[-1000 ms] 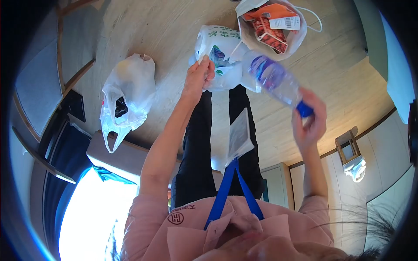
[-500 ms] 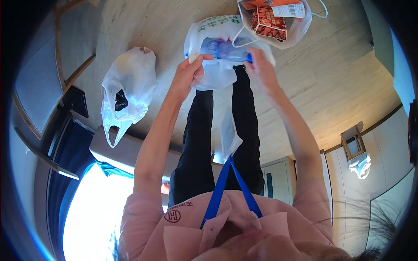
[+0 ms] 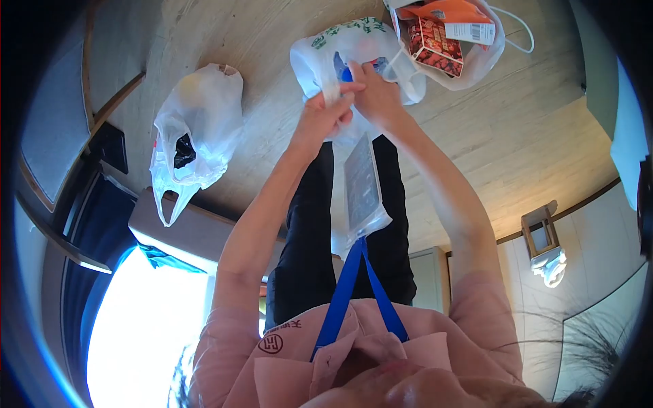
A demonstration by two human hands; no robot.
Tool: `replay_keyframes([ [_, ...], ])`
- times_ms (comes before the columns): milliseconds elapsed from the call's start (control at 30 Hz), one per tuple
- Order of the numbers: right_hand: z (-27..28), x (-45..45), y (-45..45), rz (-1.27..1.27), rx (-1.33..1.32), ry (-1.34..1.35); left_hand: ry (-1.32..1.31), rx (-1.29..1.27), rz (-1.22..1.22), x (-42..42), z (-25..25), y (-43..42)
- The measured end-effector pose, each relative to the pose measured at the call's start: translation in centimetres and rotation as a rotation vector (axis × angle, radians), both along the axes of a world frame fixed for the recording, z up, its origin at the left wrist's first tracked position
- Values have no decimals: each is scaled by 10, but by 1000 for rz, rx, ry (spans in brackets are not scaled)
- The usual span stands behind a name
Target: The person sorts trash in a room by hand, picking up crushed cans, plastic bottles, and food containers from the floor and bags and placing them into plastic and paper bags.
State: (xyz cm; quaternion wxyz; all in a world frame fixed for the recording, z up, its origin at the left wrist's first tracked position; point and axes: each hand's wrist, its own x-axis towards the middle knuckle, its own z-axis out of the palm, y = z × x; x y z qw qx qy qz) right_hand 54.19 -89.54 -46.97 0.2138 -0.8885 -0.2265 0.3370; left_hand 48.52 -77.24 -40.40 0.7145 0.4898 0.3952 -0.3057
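Observation:
A white plastic bag with green print (image 3: 314, 64) stands on the floor in front of my feet. My left hand (image 3: 325, 117) is closed on the near edge of its mouth. Above that edge, my right hand (image 3: 375, 96) has its fingers closed near the blue cap (image 3: 347, 74) of a clear plastic bottle, most of which is hidden in the bag and behind my fingers. The two hands almost touch. A badge in a clear sleeve (image 3: 365, 183) hangs from a blue lanyard below them.
A paper bag (image 3: 484, 66) with white cord handles holds a red printed box (image 3: 437, 47) and an orange packet, close at the right. Another white plastic bag (image 3: 204, 126), with something black inside, lies left. A wooden chair (image 3: 58, 129) stands beyond it.
My right hand has moved left with the bottle, which lay crosswise over the bag and now sits largely inside its mouth. My left hand has shifted slightly right and nearer me.

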Motion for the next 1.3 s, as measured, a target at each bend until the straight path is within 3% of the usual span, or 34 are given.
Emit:
replay_keyframes([
  [100,52,26,-43,-8,58,-82,94,57,67,29,-3,6],
  [167,60,61,-61,-205,276,-212,117,29,20,47,-17,-8],
  [200,62,79,-62,-354,326,-144,134,14,-10,56,-22,-18],
  [233,58,93,-61,-505,374,-73,146,-20,8,65,-23,-29],
  [333,5,114,-53,-556,471,-177,190,-133,104,86,-30,-47],
  [433,-30,116,-51,-1147,429,922,243,-298,342,98,-50,-56],
  [533,-67,124,-49,-409,-116,749,305,-123,353,102,-63,-63],
  [567,-87,126,-54,-51,-45,222,277,-133,325,99,-64,-60],
  [633,-58,145,-22,150,-265,182,220,-163,263,90,-66,-55],
  [667,-48,153,-11,248,-374,159,151,-63,190,89,-65,-59],
  [700,-91,144,-23,266,-136,116,81,44,120,87,-65,-61],
  [733,-137,137,-32,97,-72,310,11,156,53,83,-68,-60],
  [767,-179,132,-40,-71,-7,502,-283,385,-121,63,-103,-67],
  [833,-145,147,-32,320,-328,349,-355,504,-298,75,-89,-62],
  [900,-112,162,-34,434,-399,27,-336,528,-541,82,-90,-64],
  [1000,-148,162,-86,533,-387,-175,-370,585,-803,87,-99,-71],
  [1133,-184,163,-99,276,-454,-80,-440,663,-612,111,-115,-66],
  [1300,-217,160,-88,164,-392,-175,-461,662,-628,104,-121,-46],
])
